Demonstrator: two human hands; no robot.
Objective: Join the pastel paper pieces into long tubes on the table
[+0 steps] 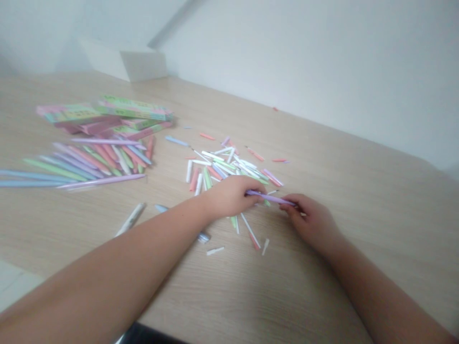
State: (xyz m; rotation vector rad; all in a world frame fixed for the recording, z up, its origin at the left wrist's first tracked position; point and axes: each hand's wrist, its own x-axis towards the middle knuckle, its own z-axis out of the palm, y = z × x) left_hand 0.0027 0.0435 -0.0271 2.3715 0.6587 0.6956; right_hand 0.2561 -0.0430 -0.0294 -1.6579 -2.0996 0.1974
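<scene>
A lilac pen (271,198) is being held between both hands, its long axis running almost level from left to right. Its left end is being clenched in the left hand (229,197), while its right end is being pinched by the fingers (287,206) of the right hand (311,222), just above the table (362,215) beside scattered pen parts (229,167).

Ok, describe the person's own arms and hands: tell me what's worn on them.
Nothing shows as worn. The left hand and right hand are bare, without gloves, and the left forearm and right forearm have no sleeves, watch or bracelet in view.
</scene>
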